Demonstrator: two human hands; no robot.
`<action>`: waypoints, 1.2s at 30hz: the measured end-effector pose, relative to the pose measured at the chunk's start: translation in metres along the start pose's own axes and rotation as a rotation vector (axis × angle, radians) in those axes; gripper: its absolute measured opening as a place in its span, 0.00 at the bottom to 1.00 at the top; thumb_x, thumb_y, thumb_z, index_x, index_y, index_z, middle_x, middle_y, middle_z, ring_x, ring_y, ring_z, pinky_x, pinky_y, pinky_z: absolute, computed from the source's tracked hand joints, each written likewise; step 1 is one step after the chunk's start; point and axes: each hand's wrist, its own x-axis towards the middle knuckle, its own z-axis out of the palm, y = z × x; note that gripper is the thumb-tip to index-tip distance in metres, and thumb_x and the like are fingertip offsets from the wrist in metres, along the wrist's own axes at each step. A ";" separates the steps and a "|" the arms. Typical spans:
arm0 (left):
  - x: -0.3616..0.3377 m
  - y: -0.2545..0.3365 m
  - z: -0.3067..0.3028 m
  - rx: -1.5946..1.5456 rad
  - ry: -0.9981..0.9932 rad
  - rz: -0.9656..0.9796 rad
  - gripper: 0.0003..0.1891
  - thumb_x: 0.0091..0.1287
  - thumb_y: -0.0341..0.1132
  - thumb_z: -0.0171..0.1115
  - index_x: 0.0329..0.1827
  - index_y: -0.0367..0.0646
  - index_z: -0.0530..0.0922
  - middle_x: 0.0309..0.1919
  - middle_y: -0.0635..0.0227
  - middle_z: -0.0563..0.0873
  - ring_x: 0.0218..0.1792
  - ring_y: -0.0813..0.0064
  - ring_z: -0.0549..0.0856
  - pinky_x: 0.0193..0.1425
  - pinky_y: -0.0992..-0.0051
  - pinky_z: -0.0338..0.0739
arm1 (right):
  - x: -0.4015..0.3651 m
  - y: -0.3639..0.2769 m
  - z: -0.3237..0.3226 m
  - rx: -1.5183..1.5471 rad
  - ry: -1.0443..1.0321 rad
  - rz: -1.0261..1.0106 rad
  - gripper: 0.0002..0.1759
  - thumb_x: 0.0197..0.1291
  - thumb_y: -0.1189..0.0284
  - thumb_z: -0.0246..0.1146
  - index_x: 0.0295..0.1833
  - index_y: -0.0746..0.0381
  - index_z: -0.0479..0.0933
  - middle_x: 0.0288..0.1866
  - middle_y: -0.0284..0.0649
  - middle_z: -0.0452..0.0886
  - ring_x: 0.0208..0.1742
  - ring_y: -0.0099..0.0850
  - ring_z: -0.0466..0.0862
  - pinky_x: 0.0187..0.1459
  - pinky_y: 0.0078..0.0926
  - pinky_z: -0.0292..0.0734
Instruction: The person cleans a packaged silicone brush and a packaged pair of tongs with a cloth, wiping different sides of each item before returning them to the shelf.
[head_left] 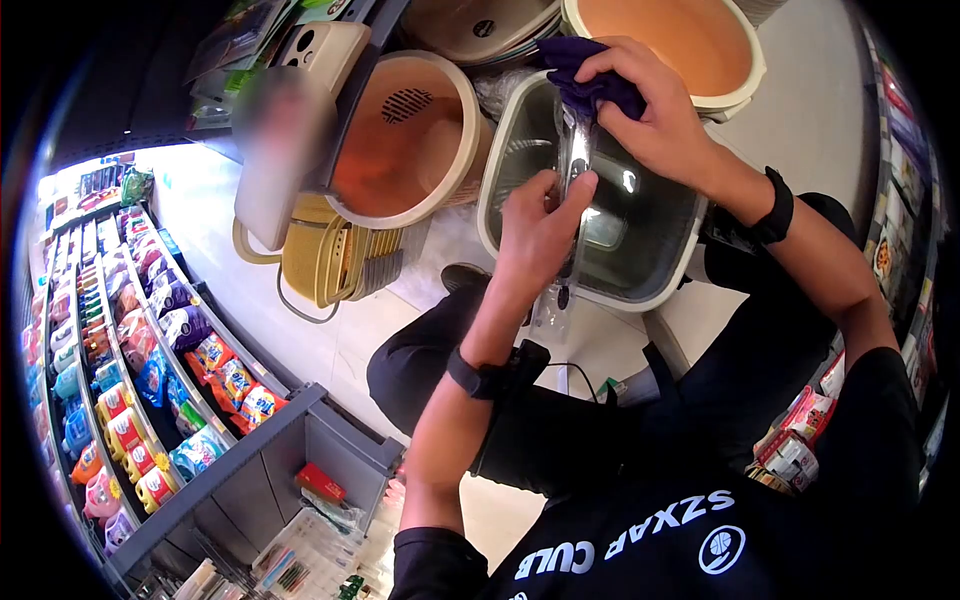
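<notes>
In the head view my left hand (540,225) is closed around a long, clear-wrapped item (577,155) with a shiny, dark-and-silver part, held upright. Its lower end shows below my fingers. Just above, my right hand (655,115) pinches a dark purple cloth (580,75) against the upper end of that item. Both hands are over a grey basin with a pale rim (487,190). What exactly the wrapped item is cannot be made out.
Orange-lined baskets (400,140) stand behind and left of the basin, with another orange basin (670,40) behind right. Yellow and grey baskets (320,250) lie on the floor. Shelves of packaged goods (150,350) line the left; a grey bin (325,440) stands lower left.
</notes>
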 end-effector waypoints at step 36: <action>0.004 0.014 0.007 0.033 0.101 0.111 0.18 0.63 0.39 0.69 0.25 0.34 0.74 0.14 0.70 0.70 0.19 0.84 0.65 0.21 0.74 0.59 | 0.002 -0.013 -0.016 -0.017 -0.036 -0.088 0.14 0.46 0.78 0.61 0.43 0.61 0.78 0.53 0.49 0.78 0.55 0.46 0.78 0.55 0.35 0.74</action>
